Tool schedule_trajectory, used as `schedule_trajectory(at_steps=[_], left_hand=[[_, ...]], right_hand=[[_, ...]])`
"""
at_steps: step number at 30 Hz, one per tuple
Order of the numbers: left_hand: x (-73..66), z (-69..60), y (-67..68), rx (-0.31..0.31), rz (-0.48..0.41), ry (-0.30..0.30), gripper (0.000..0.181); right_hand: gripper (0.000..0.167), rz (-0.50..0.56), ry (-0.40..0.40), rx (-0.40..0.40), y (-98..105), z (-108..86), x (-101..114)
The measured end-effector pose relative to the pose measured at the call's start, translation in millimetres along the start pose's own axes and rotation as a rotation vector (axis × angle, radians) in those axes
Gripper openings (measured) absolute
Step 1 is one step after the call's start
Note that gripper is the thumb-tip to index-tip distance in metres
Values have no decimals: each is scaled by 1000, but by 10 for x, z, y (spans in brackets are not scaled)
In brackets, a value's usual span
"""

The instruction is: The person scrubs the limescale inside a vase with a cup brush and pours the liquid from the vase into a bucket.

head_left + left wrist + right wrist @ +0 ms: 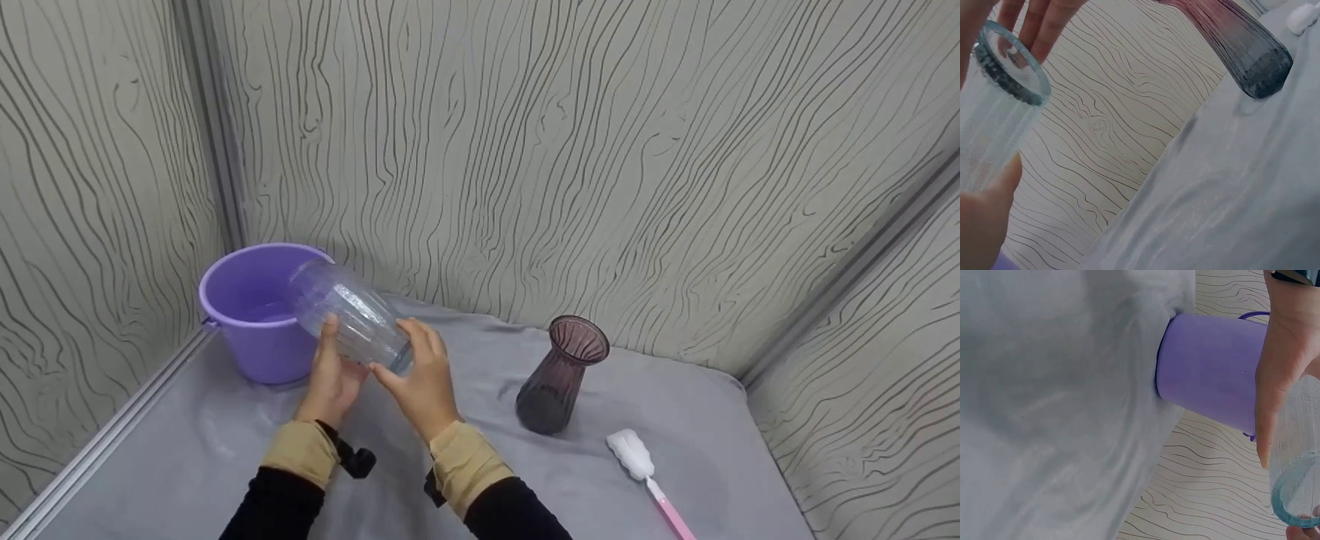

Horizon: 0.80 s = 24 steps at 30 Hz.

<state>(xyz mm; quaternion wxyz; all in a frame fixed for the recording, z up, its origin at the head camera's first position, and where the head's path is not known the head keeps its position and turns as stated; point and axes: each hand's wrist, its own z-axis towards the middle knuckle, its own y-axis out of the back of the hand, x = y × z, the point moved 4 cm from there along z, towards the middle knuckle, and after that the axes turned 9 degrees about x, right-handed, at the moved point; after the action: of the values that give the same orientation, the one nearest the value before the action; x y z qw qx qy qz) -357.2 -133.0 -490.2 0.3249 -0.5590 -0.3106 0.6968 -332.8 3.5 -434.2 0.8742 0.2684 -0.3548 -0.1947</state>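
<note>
Purple round plastic bucket (270,351): leftmost on the grey cloth-covered surface (675,409). Probably light; knock its rim and you could tip or shove it.

Clear ribbed glass vase (349,315): raised off the surface, tilted, mouth end at the bucket's right rim. Touching or apart, can't tell. Dip it carelessly and you may chip it there.

Your left hand (336,382), just right of the bucket: thumb along the glass, other fingers partly hidden beneath, holding it. Your right hand (421,379), farther from the bucket: fingers and thumb pinch the base end. Smooth glass, perhaps wet; slacken either grip and it could slide out mouth first.

Well right of the bucket: purple tinted fluted glass vase (556,382), standing. A stray right sleeve could topple it.

Farthest right of the bucket: white-headed brush with a pink handle (652,484), lying down. Brush past and it may roll.
</note>
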Motion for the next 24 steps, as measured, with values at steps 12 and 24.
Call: schedule_trajectory(at_steps=[12,24], left_hand=[[-13,65,-59,13,-58,2,103],[-57,82,-138,15,-124,11,85]], right_hand=[[62,4,63,-16,69,76,92],[54,0,117,30,78,123,195]])
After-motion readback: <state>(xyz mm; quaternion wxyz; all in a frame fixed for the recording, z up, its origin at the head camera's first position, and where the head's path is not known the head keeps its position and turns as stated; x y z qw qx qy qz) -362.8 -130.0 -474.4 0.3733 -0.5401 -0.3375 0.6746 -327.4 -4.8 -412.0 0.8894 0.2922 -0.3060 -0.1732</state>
